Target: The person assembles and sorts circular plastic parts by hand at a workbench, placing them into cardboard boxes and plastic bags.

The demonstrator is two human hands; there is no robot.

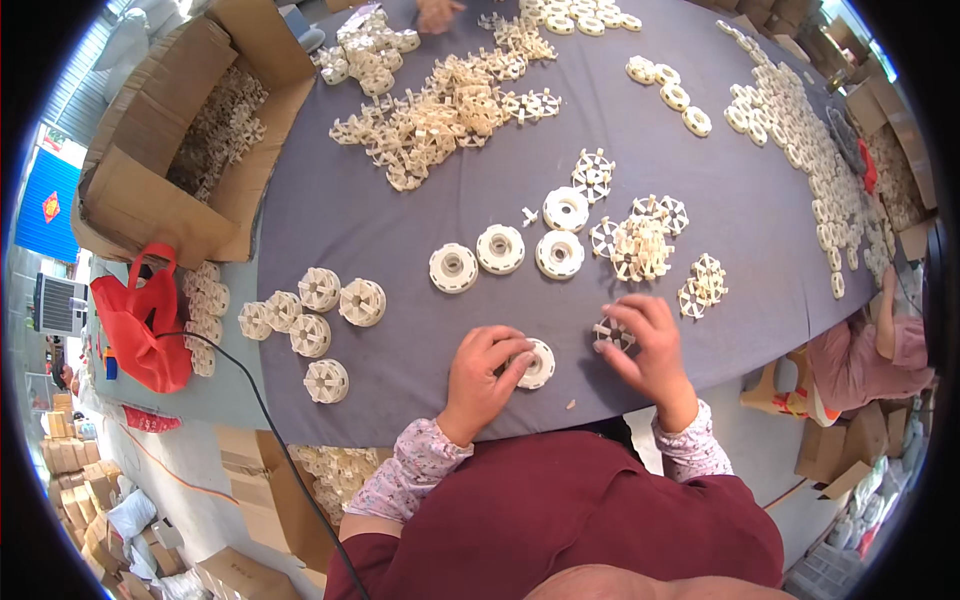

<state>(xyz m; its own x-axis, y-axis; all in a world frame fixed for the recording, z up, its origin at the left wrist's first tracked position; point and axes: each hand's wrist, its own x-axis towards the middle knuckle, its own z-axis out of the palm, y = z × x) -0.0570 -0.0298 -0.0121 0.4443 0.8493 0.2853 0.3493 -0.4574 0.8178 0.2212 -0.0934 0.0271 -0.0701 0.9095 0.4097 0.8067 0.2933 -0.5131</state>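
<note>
Near the front edge of the table, my left hand (485,382) is closed on the side of a white plastic ring (540,366), its fingers hiding part of it. To the right, my right hand (652,358) pinches a small white spoked plastic piece (612,334) between thumb and fingers, a little apart from the ring. Beyond both hands lie several thick white rings (453,268) with round centre holes. A pile of spoked pieces (640,248) lies past my right hand, with a smaller cluster (703,287) beside it.
Round assembled-looking pieces (327,381) stand at the left. A large heap of spoked parts (430,120) spreads farther back. Many rings (790,140) line the right edge. An open cardboard box (150,200), a red bag (150,325) and a black cable (262,385) are leftward. Another person's hand (438,14) shows at the far edge.
</note>
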